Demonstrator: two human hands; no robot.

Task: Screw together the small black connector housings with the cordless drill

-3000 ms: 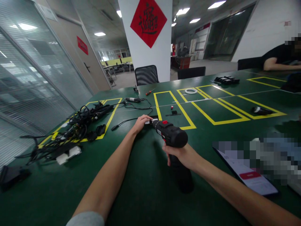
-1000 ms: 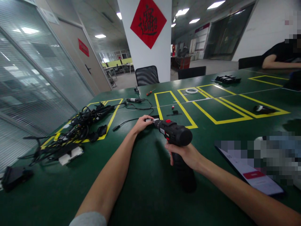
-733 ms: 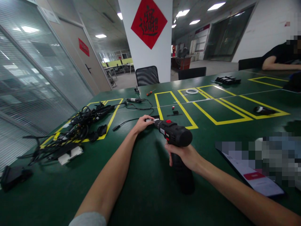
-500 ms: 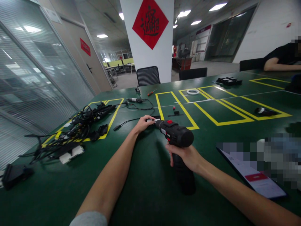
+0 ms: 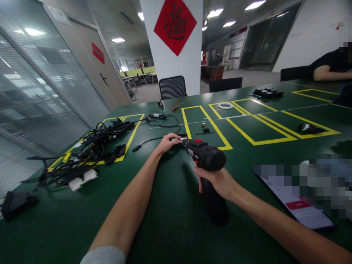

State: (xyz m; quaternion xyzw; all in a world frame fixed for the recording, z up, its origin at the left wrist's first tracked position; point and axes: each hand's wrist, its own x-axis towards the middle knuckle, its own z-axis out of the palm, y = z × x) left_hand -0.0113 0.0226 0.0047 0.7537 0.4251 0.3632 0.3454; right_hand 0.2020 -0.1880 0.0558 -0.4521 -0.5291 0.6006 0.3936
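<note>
My right hand (image 5: 216, 179) is wrapped round the grip of a black cordless drill (image 5: 205, 154) with red details. The drill's chuck points away and to the left, up against a small black-and-white device (image 5: 181, 137). My left hand (image 5: 167, 143) grips that device at its left end, fingers closed on it. Most of the device is hidden behind the fingers and the chuck. A black cable (image 5: 148, 142) with a connector lies just left of my left hand.
Tangled black cables (image 5: 101, 143) lie at the left, near a black-and-white adapter (image 5: 82, 179). Yellow tape (image 5: 229, 146) marks rectangles on the green table. A screwdriver (image 5: 176, 107), a tape roll (image 5: 225, 105) and a tablet (image 5: 299, 205) lie around. A co-worker's arm (image 5: 330, 73) rests at far right.
Both hands, the drill and the device keep nearly the same places. The whole view has shifted very slightly; nothing was taken hold of or let go.
</note>
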